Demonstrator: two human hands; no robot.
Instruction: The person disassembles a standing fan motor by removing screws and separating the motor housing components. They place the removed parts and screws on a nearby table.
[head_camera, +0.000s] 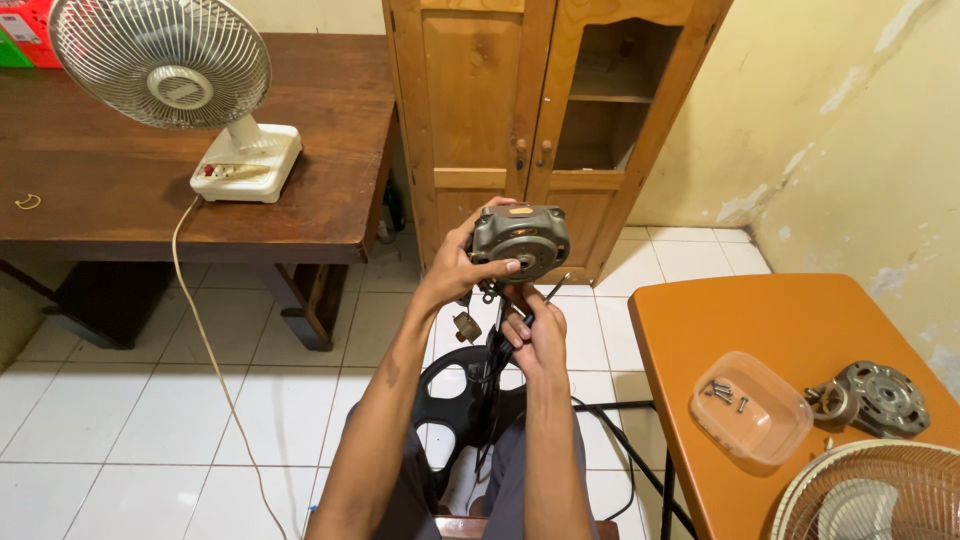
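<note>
My left hand (462, 262) grips a grey metal fan motor (520, 240) and holds it up in front of me, above my lap. My right hand (532, 328) is just below the motor, fingers closed on a thin tool (553, 291) whose tip points at the motor's underside. Black wires (492, 370) and a small brown part (466, 327) hang from the motor. A black round fan base (455, 400) lies beneath on the floor, between my knees.
An orange table (800, 330) at the right holds a clear plastic tub of screws (750, 408), grey motor covers (880, 398) and a white fan grille (870, 495). A white desk fan (175, 75) stands on the dark wooden table (120, 190). A wooden cabinet (540, 110) stands ahead.
</note>
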